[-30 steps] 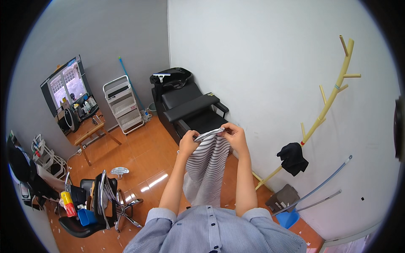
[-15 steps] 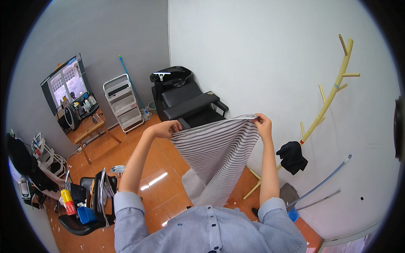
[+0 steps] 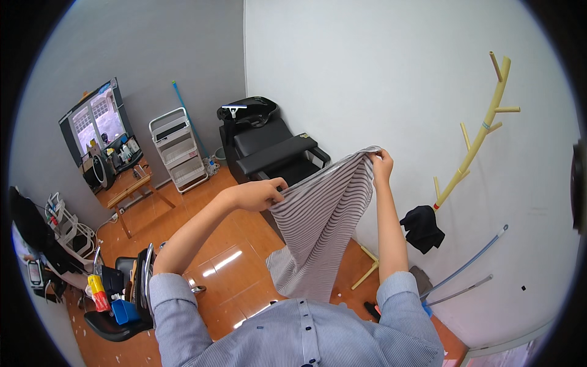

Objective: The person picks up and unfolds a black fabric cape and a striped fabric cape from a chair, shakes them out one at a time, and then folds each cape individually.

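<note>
A grey-and-white striped cloth (image 3: pixel 324 214) hangs in folds between my raised hands, its lower end falling close to my shirt front. My left hand (image 3: pixel 260 194) is closed on the cloth's upper left corner. Higher up, my right hand (image 3: pixel 380 166) pinches the top right corner between thumb and fingers. The upper edge slants up from left to right and sags slightly. Beyond the cloth stands a black shampoo chair with a basin (image 3: pixel 269 137), partly covered by it.
To the right, a yellow branch-shaped coat stand (image 3: pixel 471 153) leans by the wall with a black cloth (image 3: pixel 422 229) on it. A white trolley (image 3: pixel 180 153), a mirror (image 3: pixel 101 131) and a wooden bench (image 3: pixel 129 187) stand far left. A black chair loaded with tools (image 3: pixel 122 324) is near left.
My left hand has moved right, toward the other hand, and my right hand has risen a little. The cloth is now narrower and more folded, with its right corner higher.
</note>
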Action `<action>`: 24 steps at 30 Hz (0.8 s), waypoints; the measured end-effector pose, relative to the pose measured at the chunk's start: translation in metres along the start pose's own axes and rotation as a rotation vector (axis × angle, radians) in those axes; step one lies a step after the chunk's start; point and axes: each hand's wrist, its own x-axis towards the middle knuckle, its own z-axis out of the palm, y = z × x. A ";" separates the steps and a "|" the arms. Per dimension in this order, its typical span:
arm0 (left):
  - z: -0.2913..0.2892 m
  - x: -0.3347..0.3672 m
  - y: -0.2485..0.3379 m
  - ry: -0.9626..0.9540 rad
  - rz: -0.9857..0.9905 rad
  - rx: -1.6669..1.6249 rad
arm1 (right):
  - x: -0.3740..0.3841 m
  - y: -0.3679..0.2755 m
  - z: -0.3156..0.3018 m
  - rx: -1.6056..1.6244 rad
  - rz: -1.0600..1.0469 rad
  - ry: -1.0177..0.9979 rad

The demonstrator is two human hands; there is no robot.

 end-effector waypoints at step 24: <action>-0.026 -0.017 0.049 0.657 0.300 0.594 | 0.034 -0.002 -0.043 0.018 -0.260 -0.029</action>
